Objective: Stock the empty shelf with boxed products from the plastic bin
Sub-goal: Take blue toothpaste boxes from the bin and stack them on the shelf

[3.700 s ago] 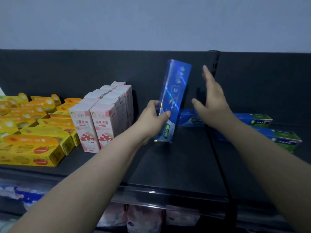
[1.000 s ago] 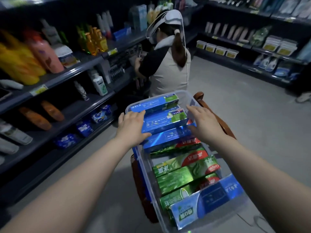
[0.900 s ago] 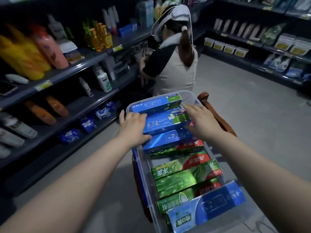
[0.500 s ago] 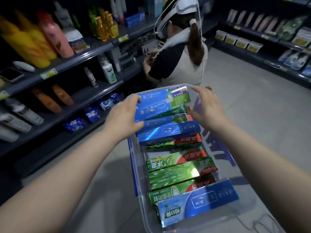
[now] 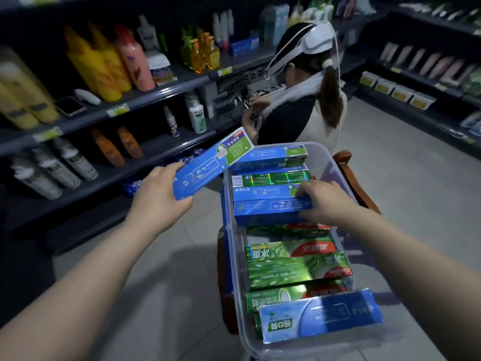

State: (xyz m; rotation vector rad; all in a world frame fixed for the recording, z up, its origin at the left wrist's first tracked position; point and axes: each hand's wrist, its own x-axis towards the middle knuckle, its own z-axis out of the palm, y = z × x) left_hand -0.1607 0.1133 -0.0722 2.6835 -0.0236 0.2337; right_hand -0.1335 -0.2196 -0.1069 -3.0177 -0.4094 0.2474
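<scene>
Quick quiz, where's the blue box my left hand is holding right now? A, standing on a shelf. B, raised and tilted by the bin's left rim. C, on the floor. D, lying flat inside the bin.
B: the left hand grips the blue box tilted in the air at the left rim of the plastic bin; the right hand holds a second blue box inside it.
</scene>
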